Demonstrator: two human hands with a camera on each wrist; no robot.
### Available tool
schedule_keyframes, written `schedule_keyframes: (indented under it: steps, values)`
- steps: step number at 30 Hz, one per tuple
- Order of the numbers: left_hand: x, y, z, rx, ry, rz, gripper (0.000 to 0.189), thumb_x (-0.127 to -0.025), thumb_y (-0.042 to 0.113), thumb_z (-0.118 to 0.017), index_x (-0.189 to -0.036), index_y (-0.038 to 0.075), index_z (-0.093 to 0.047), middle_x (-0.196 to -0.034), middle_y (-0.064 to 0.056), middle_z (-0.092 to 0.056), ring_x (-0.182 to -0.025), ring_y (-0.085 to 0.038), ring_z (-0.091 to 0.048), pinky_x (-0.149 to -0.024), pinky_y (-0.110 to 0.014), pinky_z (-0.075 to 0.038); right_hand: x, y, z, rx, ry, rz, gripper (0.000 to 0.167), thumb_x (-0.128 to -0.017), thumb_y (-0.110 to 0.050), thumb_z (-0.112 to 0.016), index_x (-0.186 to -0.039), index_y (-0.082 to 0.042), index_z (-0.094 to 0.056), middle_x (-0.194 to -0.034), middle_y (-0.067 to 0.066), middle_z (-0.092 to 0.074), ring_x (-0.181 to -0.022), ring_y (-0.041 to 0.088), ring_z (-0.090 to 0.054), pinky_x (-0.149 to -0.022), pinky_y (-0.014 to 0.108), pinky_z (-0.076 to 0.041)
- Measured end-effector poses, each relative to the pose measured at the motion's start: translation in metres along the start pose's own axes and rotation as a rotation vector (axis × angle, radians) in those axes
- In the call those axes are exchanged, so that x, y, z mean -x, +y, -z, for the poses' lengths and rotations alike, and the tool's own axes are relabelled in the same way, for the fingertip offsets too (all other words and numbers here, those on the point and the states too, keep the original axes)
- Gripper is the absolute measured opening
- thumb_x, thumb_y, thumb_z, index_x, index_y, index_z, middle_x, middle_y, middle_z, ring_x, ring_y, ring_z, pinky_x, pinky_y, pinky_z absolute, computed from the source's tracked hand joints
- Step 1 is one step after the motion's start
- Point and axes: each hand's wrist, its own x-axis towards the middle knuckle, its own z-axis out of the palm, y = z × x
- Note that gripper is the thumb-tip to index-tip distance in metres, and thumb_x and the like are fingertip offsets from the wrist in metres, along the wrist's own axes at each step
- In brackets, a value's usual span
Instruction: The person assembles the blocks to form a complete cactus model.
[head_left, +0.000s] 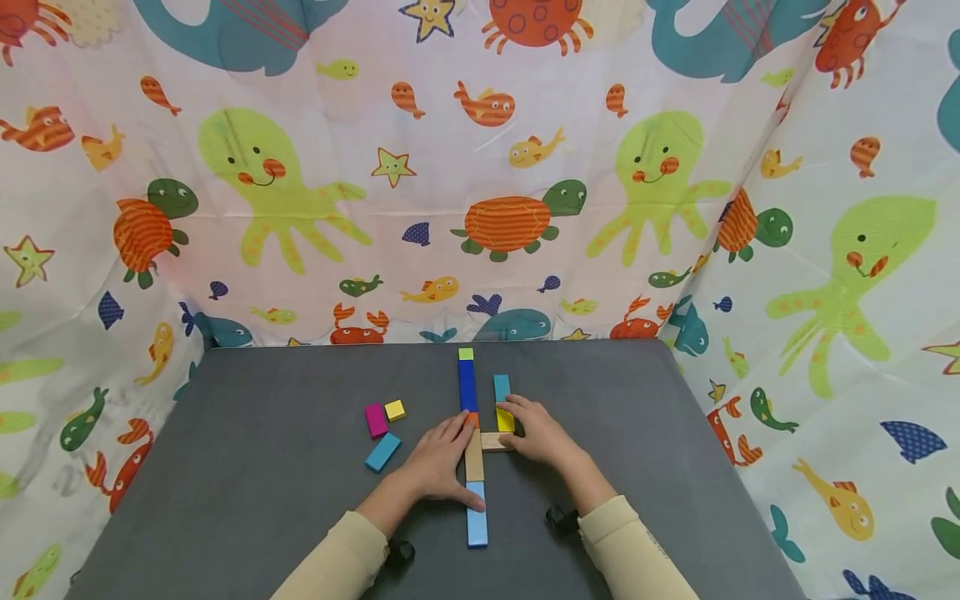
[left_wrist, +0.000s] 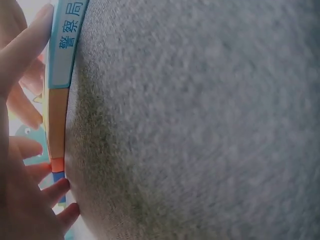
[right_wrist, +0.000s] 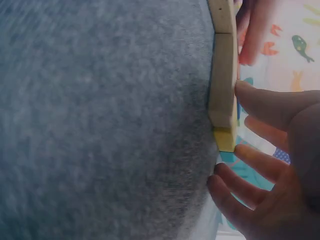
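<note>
A straight column of blocks runs away from me: a light blue block (head_left: 477, 525), a natural wood block (head_left: 474, 458), an orange block (head_left: 473, 420), a dark blue block (head_left: 467, 385) and a small green block (head_left: 466, 354). My left hand (head_left: 437, 458) lies along the column's left side, thumb on the light blue block, fingertips by the orange one. To the right, a wooden block (head_left: 491, 442) branches off sideways, with a yellow block (head_left: 505, 421) and a blue block (head_left: 502, 387) beyond it. My right hand (head_left: 542, 433) spreads over this branch, thumb touching the wooden block, fingertips at the yellow one.
Left of the column lie a magenta block (head_left: 376, 421), a small yellow block (head_left: 394, 410) and a blue block (head_left: 382, 452). A grey cloth (head_left: 285, 467) covers the table. A curtain (head_left: 420, 200) printed with sea animals hangs behind and at the sides.
</note>
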Motion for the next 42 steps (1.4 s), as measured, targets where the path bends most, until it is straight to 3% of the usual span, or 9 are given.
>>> schedule_keyframes:
  steps: [6,11,15,19,24,27,34,38,42]
  values:
    - [0.004,-0.003,-0.001,0.117,0.043,-0.037,0.134,-0.073,0.073,-0.085,-0.172,0.015,-0.015,-0.18,-0.011,-0.005,-0.16,-0.042,-0.024,-0.124,-0.068,-0.024,0.001,-0.001,-0.004,0.024,-0.008,-0.016,0.058,-0.098,-0.025,-0.078,-0.151,-0.012,-0.06,-0.163,0.015,-0.048,-0.147,0.042,-0.046,-0.116,0.062,-0.042]
    - [0.011,-0.013,-0.003,0.171,0.13,-0.01,0.122,-0.08,0.069,-0.081,-0.171,0.016,-0.019,-0.178,-0.007,-0.018,-0.156,-0.042,-0.032,-0.119,-0.071,-0.031,0.001,-0.005,-0.004,0.025,-0.023,-0.015,0.056,-0.099,-0.025,-0.077,-0.15,-0.011,-0.061,-0.163,0.016,-0.047,-0.147,0.042,-0.046,-0.116,0.062,-0.042]
    - [0.024,-0.018,-0.005,0.104,0.241,0.015,0.101,-0.088,0.06,-0.079,-0.167,0.017,-0.035,-0.171,-0.006,-0.037,-0.151,-0.038,-0.04,-0.118,-0.067,-0.035,0.002,-0.005,-0.005,0.031,-0.029,-0.028,0.055,-0.099,-0.026,-0.076,-0.15,-0.011,-0.061,-0.164,0.015,-0.047,-0.146,0.041,-0.046,-0.116,0.061,-0.042]
    - [0.042,-0.023,-0.006,0.014,0.394,0.048,0.076,-0.092,0.042,-0.082,-0.157,0.016,-0.052,-0.154,-0.009,-0.056,-0.141,-0.035,-0.05,-0.116,-0.062,-0.041,0.003,-0.004,-0.006,0.039,-0.031,-0.027,0.055,-0.099,-0.026,-0.076,-0.15,-0.011,-0.061,-0.164,0.014,-0.046,-0.146,0.041,-0.046,-0.116,0.06,-0.043]
    - [0.062,-0.037,-0.001,-0.037,0.543,0.169,0.061,-0.089,0.027,-0.087,-0.142,0.007,-0.063,-0.129,-0.016,-0.063,-0.123,-0.038,-0.056,-0.103,-0.059,-0.048,0.002,-0.003,-0.006,0.043,-0.036,-0.007,0.055,-0.1,-0.026,-0.076,-0.15,-0.01,-0.061,-0.164,0.015,-0.046,-0.147,0.041,-0.046,-0.116,0.059,-0.043]
    - [0.069,-0.046,0.003,-0.023,0.554,0.265,0.062,-0.087,0.027,-0.089,-0.137,0.003,-0.063,-0.125,-0.018,-0.06,-0.118,-0.04,-0.055,-0.099,-0.058,-0.048,0.001,-0.002,-0.007,0.051,-0.041,-0.01,0.055,-0.1,-0.026,-0.076,-0.15,-0.01,-0.06,-0.164,0.015,-0.046,-0.147,0.041,-0.045,-0.117,0.059,-0.042]
    - [0.076,-0.057,0.01,0.02,0.466,0.42,0.064,-0.088,0.032,-0.087,-0.131,-0.004,-0.058,-0.126,-0.024,-0.059,-0.114,-0.04,-0.055,-0.099,-0.06,-0.048,0.001,-0.001,-0.005,0.049,-0.038,-0.034,0.055,-0.1,-0.028,-0.075,-0.151,-0.012,-0.06,-0.165,0.013,-0.045,-0.148,0.04,-0.045,-0.118,0.058,-0.042]
    - [0.076,-0.057,0.011,0.017,0.435,0.472,0.061,-0.087,0.031,-0.087,-0.125,-0.007,-0.06,-0.118,-0.024,-0.062,-0.11,-0.041,-0.056,-0.097,-0.061,-0.048,0.001,-0.001,-0.003,0.043,-0.036,-0.021,0.055,-0.1,-0.027,-0.076,-0.15,-0.01,-0.06,-0.165,0.015,-0.045,-0.147,0.042,-0.045,-0.117,0.059,-0.042]
    - [0.074,-0.057,0.012,0.009,0.412,0.485,0.058,-0.089,0.03,-0.085,-0.127,-0.007,-0.061,-0.12,-0.025,-0.063,-0.111,-0.043,-0.057,-0.098,-0.062,-0.048,0.003,0.0,-0.001,0.047,-0.027,-0.007,0.055,-0.1,-0.025,-0.076,-0.149,-0.008,-0.06,-0.164,0.016,-0.046,-0.147,0.043,-0.045,-0.116,0.06,-0.042]
